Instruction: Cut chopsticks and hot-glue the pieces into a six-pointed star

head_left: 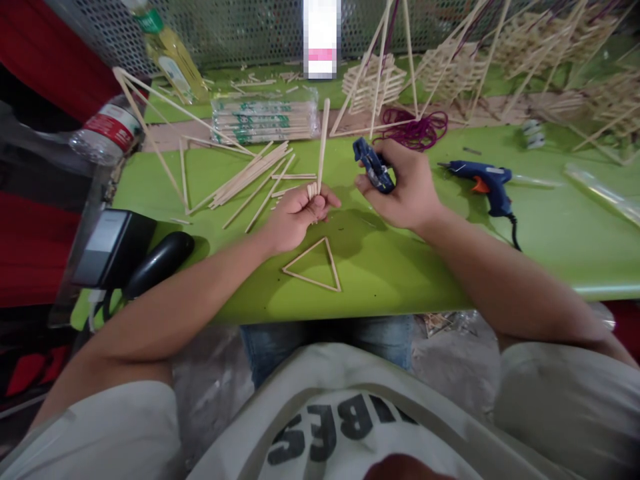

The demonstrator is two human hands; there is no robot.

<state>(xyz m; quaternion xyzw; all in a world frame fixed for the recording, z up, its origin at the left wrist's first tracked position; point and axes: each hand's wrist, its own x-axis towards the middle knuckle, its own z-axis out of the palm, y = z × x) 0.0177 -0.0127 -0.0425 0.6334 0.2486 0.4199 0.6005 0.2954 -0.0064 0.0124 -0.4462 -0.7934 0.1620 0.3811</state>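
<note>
My left hand (295,217) is closed around a few wooden sticks (323,143) that stand upright above the green table (400,267). Just to the right, my right hand (405,190) grips a blue glue gun (373,167), its nozzle pointing up and left towards the sticks. A small triangle of glued sticks (317,267) lies flat on the table just in front of my left hand.
Loose sticks (250,180) and a wrapped stick pack (265,120) lie at the back left. A second glue gun (485,181), purple cord (415,130), stick frames (380,80), two bottles (110,130) and a black device (115,247) stand around.
</note>
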